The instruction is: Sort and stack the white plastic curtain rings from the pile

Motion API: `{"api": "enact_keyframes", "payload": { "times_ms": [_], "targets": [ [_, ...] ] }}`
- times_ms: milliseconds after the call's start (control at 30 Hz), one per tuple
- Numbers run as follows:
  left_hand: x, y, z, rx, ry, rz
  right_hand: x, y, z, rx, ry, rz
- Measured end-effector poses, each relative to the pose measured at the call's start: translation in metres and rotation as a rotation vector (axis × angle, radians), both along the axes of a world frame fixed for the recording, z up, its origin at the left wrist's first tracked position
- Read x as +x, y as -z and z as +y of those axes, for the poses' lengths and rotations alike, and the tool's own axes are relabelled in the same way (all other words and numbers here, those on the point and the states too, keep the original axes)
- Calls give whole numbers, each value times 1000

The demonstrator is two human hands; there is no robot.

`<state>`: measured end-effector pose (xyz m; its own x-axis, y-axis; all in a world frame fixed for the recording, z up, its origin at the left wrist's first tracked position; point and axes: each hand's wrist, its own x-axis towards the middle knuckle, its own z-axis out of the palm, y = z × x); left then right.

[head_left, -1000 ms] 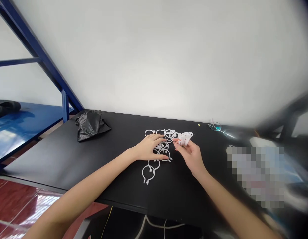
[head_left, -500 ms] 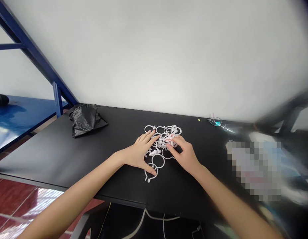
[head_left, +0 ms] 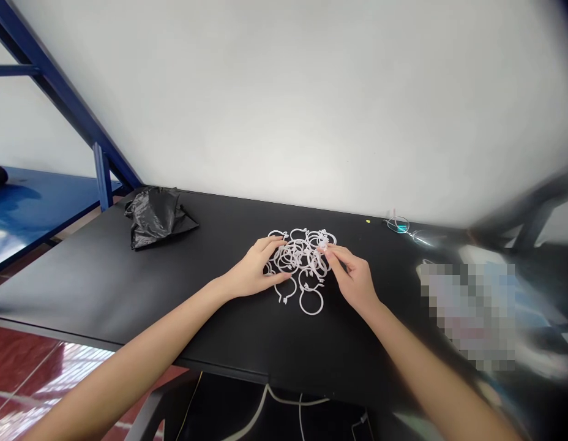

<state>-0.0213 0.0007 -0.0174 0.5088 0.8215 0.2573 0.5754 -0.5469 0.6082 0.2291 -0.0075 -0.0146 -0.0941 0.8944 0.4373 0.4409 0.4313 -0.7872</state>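
Observation:
A pile of thin white plastic rings (head_left: 291, 262) with small clasps lies on the black table, several of them overlapping. My left hand (head_left: 251, 269) is against the pile's left side, its fingers and thumb spread around the edge rings. On the right side, my right hand (head_left: 355, 278) has thumb and fingertips pinched on a white ring at the pile's edge; the fingers partly hide it. One loose ring (head_left: 311, 314) rests at the near side of the pile, and another open ring is beside my left thumb.
A crumpled black plastic bag (head_left: 155, 217) sits at the table's back left. Eyeglasses (head_left: 398, 228) lie at the back right, near a clear plastic package (head_left: 467, 318), partly pixelated. A white wall stands behind the table (head_left: 229, 226); cables (head_left: 261, 407) hang below its front edge.
My left hand has drawn its thumb in toward the pile, and the near rings have shifted inward and right. My right hand has moved slightly right, still pinching at the rings.

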Motion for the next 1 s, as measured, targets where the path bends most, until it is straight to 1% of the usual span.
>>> {"api": "enact_keyframes", "payload": {
  "times_ms": [100,167,233,300,333,400,500,567,633,700,833,1000],
  "targets": [
    [-1,-1,-2,-16,64,54,2,-4,0,24,-21,-45],
    [0,-3,-4,-24,95,93,3,-6,-1,37,-5,-55],
    [0,-4,-6,-21,92,113,3,-9,-2,67,35,-70],
    [0,-5,-4,-9,59,133,4,-10,-2,74,52,-150],
    [-1,-7,-1,-6,42,154,5,-10,-2,47,34,-219],
    [-2,-9,9,-15,29,212,7,-10,2,-66,-45,-380],
    [-4,-11,28,-55,92,290,11,-9,12,-243,-185,-553],
    [-2,-10,38,-90,145,301,11,-9,19,-284,-258,-606],
    [1,-8,42,-93,170,268,8,-9,22,-274,-294,-619],
    [4,-6,42,-63,166,200,5,-9,21,-248,-289,-590],
    [10,-5,35,-32,145,65,0,-5,15,-181,-228,-465],
    [12,-1,29,-29,81,-32,-1,3,11,-101,-135,-346]
  ]
}}
